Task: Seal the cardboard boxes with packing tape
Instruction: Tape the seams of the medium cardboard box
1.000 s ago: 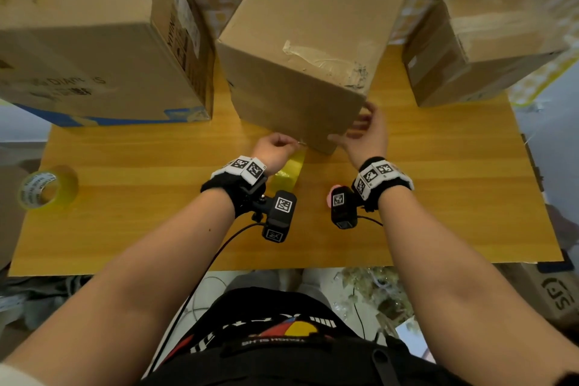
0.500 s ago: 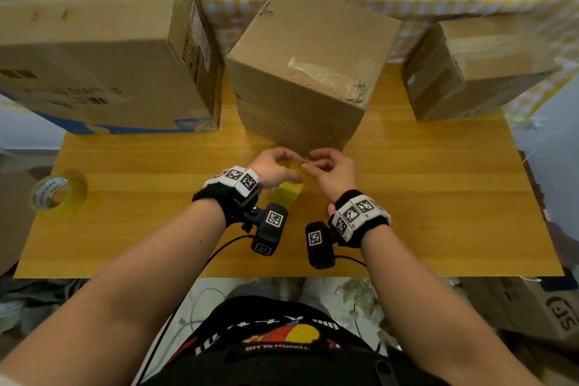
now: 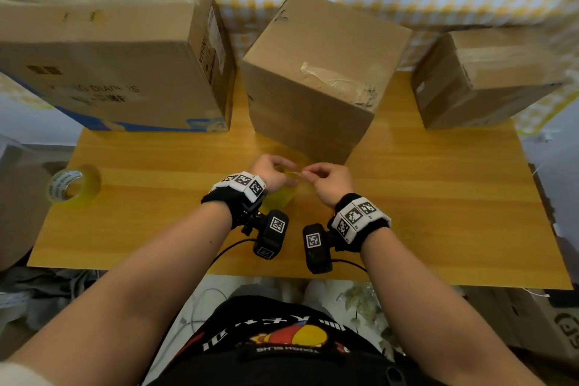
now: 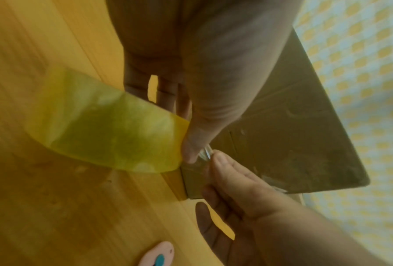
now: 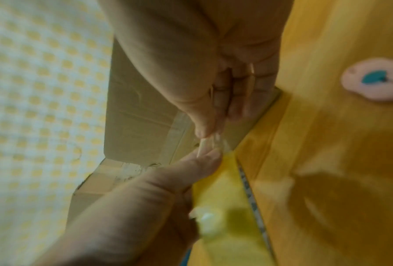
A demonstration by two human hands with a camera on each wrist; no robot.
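Left hand [image 3: 272, 173] grips the yellow tape roll [image 4: 104, 129]; right hand [image 3: 329, 183] pinches its free end (strip running left-right) before the middle box [image 3: 313, 88].

Wooden table [image 3: 438, 213] carries three cardboard boxes beyond the hands: large box [image 3: 103, 50] far-left, middle box [image 3: 313, 78] just past the pinch, small box [image 3: 488, 78] far-right. Spare tape roll [image 3: 73, 186] at the left edge, pink object [image 5: 373, 81] near the wrists.
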